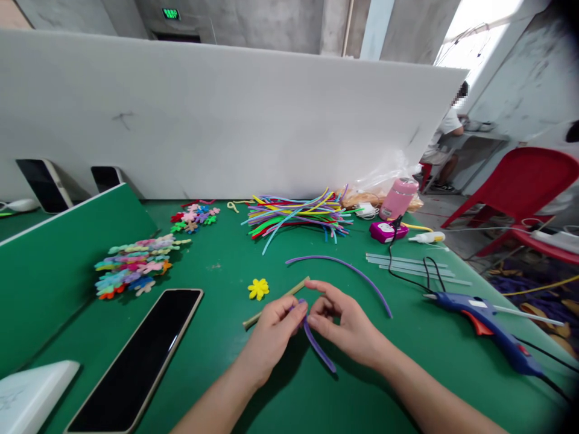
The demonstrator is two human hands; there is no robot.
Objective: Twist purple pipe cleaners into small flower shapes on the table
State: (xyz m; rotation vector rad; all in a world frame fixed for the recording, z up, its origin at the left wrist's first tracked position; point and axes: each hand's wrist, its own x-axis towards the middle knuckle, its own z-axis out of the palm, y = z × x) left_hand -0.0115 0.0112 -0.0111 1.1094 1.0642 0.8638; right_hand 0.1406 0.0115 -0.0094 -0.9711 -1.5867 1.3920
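Note:
My left hand (278, 322) pinches a purple pipe cleaner (322, 352) between thumb and fingers, and a small bent part of it shows at the fingertips. The rest curves down toward me, its loose end near the tabletop. My right hand (344, 319) is at the same pipe cleaner, thumb and curled fingers closed on it while the index finger stretches forward. Partly behind my hands lies a thin olive-coloured stick (275, 301). Just left of it is a yellow pipe-cleaner flower (258, 289). Beyond my right hand a second purple pipe cleaner (348, 265) lies in an arc.
A heap of coloured pipe cleaners (298, 217) lies at the back. Finished flowers (136, 265) and a phone (140, 355) are at left. On the right are glue sticks (411, 267), a blue glue gun (488, 316) with its cord, a purple box (388, 231) and a pink bottle (398, 199).

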